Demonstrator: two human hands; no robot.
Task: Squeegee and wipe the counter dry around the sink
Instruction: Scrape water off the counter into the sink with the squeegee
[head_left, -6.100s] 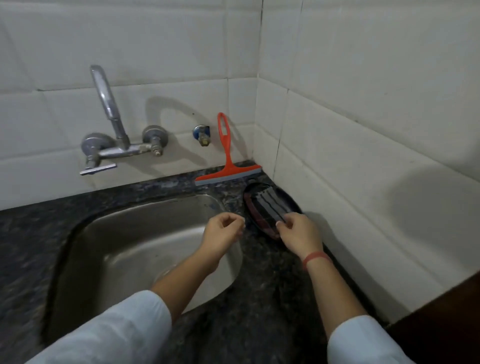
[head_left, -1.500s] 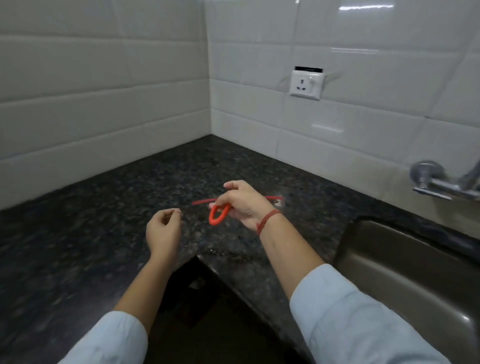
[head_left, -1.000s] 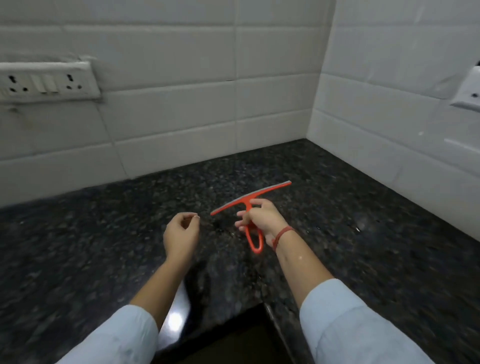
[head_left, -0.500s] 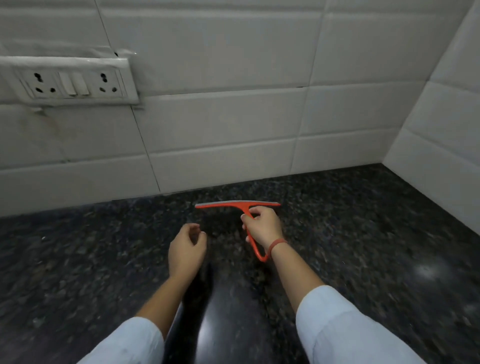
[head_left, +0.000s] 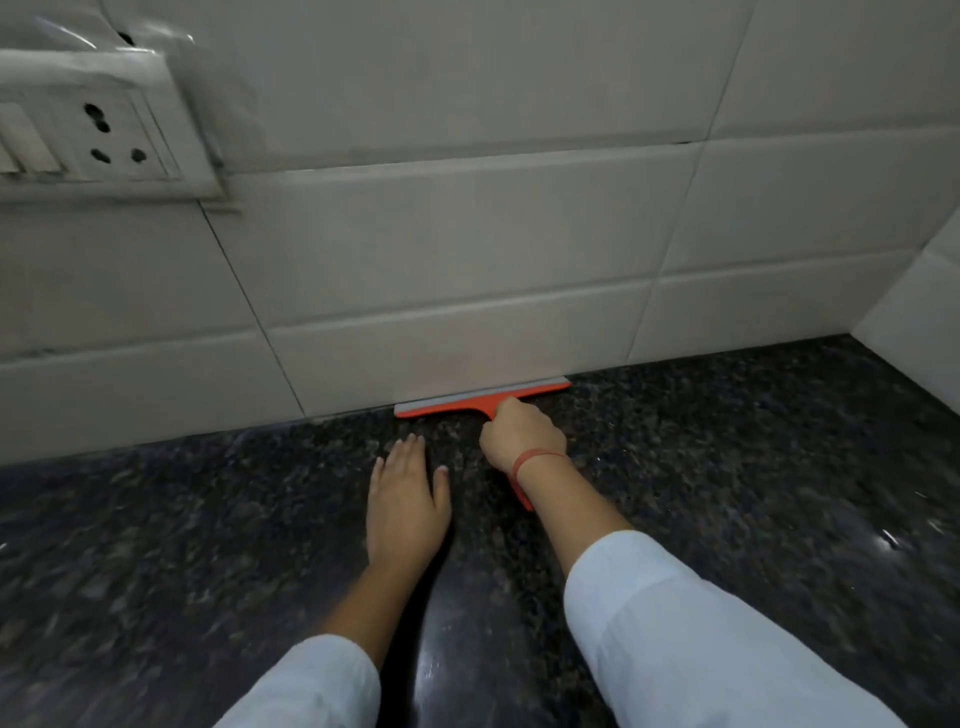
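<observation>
Right grip (head_left: 522, 435) clasped the orange squeegee (head_left: 441, 407) at twelve o'clock, blade against the wall (head_left: 467, 260); left grip (head_left: 405, 501) lay flat, fingers straight, on the bench (head_left: 727, 467).

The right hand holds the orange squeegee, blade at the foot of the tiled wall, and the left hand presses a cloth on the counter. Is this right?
Not quite. The head view shows no cloth: the left hand lies flat and open on the counter itself. The right hand does hold the orange squeegee, blade at the foot of the tiled wall.
</observation>
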